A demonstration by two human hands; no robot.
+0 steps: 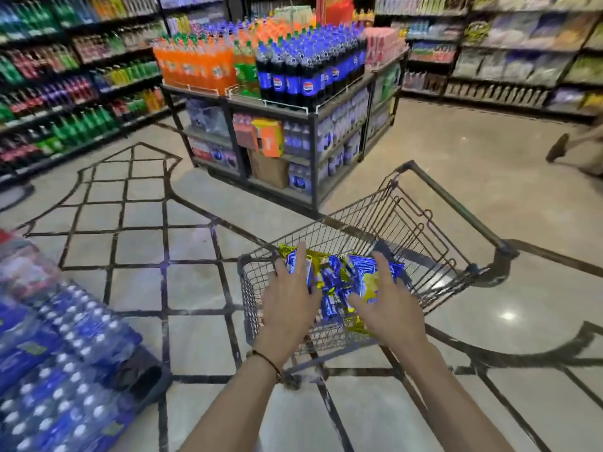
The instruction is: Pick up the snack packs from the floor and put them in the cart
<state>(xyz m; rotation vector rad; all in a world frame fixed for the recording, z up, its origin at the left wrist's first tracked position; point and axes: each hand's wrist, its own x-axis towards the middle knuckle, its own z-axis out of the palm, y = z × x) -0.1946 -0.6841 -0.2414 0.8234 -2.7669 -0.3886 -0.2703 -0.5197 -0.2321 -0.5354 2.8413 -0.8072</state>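
Note:
A wire shopping cart (pixel 421 230) stands in front of me on the tiled floor. Inside its basket lie several blue and yellow snack packs (pixel 336 282). My left hand (pixel 290 298) is over the cart's near left corner, fingers straight and laid on a snack pack. My right hand (pixel 385 305) is beside it, fingers spread and resting on another blue and yellow pack. Both hands press the bundle from either side above the basket. Parts of the packs are hidden under my hands.
A display island (pixel 280 102) stacked with orange and dark soda bottles stands beyond the cart. Shelves of drinks (pixel 65 76) line the left wall. Wrapped water bottle packs (pixel 65 363) lie at my lower left. A person's foot (pixel 558 148) shows at the right edge.

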